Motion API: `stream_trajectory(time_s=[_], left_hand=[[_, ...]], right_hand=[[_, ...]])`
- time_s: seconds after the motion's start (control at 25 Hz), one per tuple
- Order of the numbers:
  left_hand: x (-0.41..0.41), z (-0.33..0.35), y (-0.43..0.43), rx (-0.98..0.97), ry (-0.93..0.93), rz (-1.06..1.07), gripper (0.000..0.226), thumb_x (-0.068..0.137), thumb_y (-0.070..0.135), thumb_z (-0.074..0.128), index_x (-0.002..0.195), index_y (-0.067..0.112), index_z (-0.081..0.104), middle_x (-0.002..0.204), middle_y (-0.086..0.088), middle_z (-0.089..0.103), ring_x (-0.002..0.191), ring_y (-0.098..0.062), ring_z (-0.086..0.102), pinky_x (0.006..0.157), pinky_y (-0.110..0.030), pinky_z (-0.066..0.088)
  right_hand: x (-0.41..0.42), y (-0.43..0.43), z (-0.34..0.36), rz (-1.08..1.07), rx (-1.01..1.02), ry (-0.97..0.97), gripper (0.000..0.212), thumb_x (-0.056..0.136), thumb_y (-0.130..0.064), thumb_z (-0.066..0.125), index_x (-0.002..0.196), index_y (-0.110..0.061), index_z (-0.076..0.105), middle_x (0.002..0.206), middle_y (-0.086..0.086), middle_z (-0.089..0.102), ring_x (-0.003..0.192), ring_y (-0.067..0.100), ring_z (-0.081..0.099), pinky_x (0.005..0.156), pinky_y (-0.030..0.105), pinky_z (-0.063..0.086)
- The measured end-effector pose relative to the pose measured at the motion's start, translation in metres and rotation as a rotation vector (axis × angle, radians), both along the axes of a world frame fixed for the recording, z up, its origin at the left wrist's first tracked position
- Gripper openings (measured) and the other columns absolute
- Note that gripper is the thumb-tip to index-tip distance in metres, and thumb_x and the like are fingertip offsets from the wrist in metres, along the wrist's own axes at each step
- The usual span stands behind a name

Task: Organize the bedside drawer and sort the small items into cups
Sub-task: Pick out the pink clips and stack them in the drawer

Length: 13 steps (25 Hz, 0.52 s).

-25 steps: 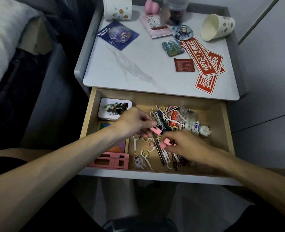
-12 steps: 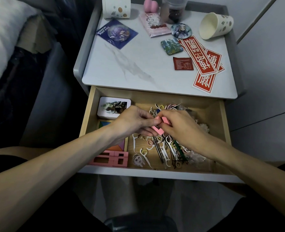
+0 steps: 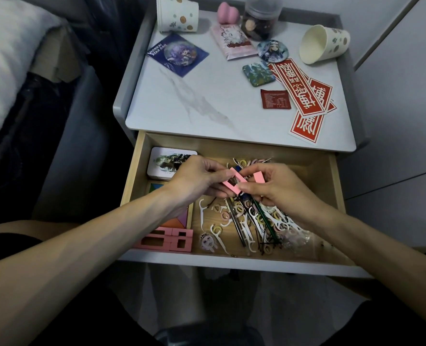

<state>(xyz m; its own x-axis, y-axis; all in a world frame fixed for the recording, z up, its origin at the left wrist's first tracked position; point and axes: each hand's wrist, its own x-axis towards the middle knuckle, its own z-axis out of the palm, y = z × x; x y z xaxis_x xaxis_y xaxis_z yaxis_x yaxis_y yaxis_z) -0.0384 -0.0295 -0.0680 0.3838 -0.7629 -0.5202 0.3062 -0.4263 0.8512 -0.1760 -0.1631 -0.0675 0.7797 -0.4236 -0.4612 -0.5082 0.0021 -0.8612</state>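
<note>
Head view, sorting step, judged early: pink pieces are being collected from the drawer [image 3: 131,178]. The left hand [image 3: 194,181] pinches one end of a pink frame block [image 3: 232,187], raised above the loose clutter. The right hand [image 3: 277,189], fingers curled, pinches the opposite end and holds a second pink block [image 3: 259,177]. The next move probably requires placing both on the pink stack [image 3: 167,239], below-left of the grip.
</note>
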Motion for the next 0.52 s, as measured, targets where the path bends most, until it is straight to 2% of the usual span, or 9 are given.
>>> stream_trajectory(time_s=[0.24,0.52], left_hand=[[0.0000,0.0005,0.0002,-0.016,0.143,0.064,0.018,0.096,0.011,0.059,0.104,-0.003,0.067,0.090,-0.023,0.074,0.071,-0.021,0.074,0.064,-0.022,0.060],[-0.0012,-0.0004,0.0003,-0.021,0.138,0.106,0.020,0.096,0.004,0.057,0.115,-0.003,0.060,0.091,-0.025,0.073,0.072,-0.024,0.074,0.063,-0.023,0.060]], right_hand=[[0.0030,0.0053,0.0026,-0.028,-0.080,-0.022,0.022,0.087,-0.011,0.072,0.109,-0.009,0.069,0.053,-0.012,0.061,0.045,0.002,0.049,0.041,0.011,0.034],[0.0022,0.0080,0.0036,-0.041,-0.048,-0.031,0.018,0.091,-0.011,0.068,0.108,-0.010,0.070,0.054,-0.007,0.061,0.044,0.002,0.049,0.040,0.014,0.034]])
